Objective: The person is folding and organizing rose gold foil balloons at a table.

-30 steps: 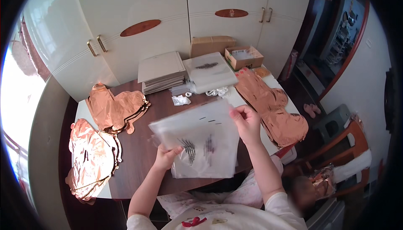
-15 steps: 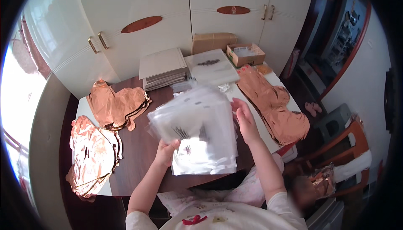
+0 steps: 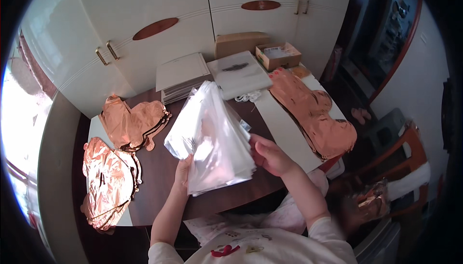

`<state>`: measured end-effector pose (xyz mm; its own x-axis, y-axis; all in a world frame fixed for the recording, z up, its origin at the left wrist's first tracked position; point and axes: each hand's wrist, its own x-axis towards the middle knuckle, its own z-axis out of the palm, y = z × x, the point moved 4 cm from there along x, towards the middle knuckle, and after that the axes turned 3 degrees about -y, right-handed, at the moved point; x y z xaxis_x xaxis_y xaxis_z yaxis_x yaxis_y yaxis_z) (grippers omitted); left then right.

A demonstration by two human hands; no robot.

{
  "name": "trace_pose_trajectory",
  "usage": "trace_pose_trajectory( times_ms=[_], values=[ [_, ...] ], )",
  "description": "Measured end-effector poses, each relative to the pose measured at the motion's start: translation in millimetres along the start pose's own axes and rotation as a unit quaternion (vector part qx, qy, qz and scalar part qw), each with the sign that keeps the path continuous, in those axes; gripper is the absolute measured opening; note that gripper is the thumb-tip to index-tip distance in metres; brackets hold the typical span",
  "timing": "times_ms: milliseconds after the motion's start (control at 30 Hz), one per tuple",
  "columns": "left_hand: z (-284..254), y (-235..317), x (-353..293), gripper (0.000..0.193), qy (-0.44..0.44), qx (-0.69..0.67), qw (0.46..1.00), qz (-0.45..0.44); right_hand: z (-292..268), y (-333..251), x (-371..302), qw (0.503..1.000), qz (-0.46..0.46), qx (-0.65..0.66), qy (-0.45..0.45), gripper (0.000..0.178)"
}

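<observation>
A thick sheaf of clear plastic bags (image 3: 219, 143) is held above the brown tabletop, bowed and tilted, its sheets fanned along the lower right. My left hand (image 3: 183, 170) grips its lower left edge, thumb in front and the other fingers hidden behind. On the opposite side, my right hand (image 3: 271, 157) has its fingers curled against the bags' right edge, their tips partly out of sight. Bright glare washes out much of the plastic.
Flat copper-coloured foil balloons lie in piles at left (image 3: 130, 121), front left (image 3: 108, 182) and right (image 3: 313, 114). Behind are a stack of grey-white folded boards (image 3: 181, 73), more clear bags (image 3: 241, 78), white string (image 3: 248, 96) and an open carton (image 3: 279, 55). A wooden chair (image 3: 410, 158) stands right.
The bags have turned from a flat, front-facing spread to a bowed, more upright sheaf, shifted slightly left. My right hand has come down and in, from spread fingers to curled ones at their edge.
</observation>
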<state>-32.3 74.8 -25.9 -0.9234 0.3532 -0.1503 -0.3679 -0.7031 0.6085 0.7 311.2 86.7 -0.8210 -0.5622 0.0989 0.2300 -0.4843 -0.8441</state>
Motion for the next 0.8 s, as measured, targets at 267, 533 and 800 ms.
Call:
trace_pose_trajectory(
  times_ms=[267,533,800],
  values=[
    [18,1,-6,0.038,-0.058,0.019,0.998,0.023,46,-9,11,0.996,-0.064,-0.008,-0.062,0.069],
    [6,1,-9,0.051,-0.046,-0.01,0.999,-0.022,56,-17,13,0.995,-0.034,-0.093,0.001,0.074],
    [25,7,-11,0.052,-0.114,0.088,0.988,0.051,48,-3,20,0.994,-0.042,-0.099,-0.004,0.058]
  ],
)
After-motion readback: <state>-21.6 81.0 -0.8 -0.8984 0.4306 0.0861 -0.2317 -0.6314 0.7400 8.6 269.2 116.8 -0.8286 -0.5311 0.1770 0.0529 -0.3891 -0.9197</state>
